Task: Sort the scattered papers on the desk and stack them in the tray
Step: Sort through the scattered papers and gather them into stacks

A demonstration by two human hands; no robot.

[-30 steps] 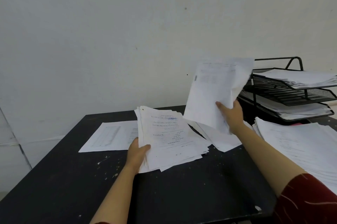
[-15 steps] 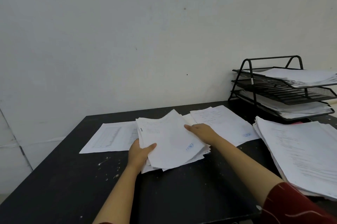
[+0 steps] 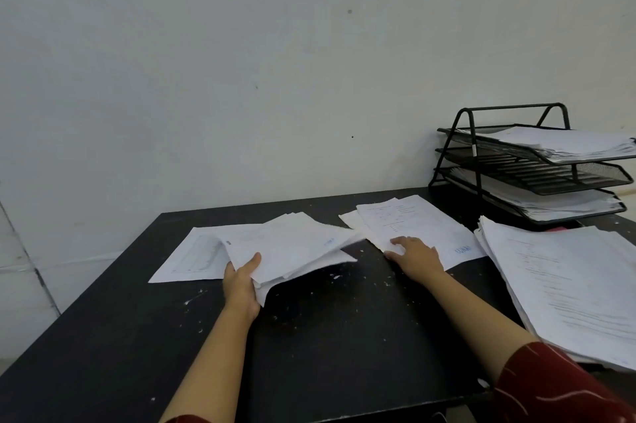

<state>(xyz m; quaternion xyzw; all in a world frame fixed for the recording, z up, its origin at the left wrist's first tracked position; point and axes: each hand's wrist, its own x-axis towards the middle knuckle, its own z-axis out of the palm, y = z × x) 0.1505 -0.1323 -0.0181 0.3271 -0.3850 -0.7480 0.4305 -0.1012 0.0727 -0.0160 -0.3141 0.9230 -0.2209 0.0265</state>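
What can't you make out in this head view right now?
- Print on the papers: too small to read.
- Big pile: cut off by the right edge.
- Tray: its right end cut off.
- Left hand fingers: hidden under its stack.

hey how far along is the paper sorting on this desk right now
Partly done. The tray already holds papers on its top and bottom shelves. The left hand grips a gathered bundle; the right hand rests on loose sheets. A single sheet and the big pile remain on the desk.
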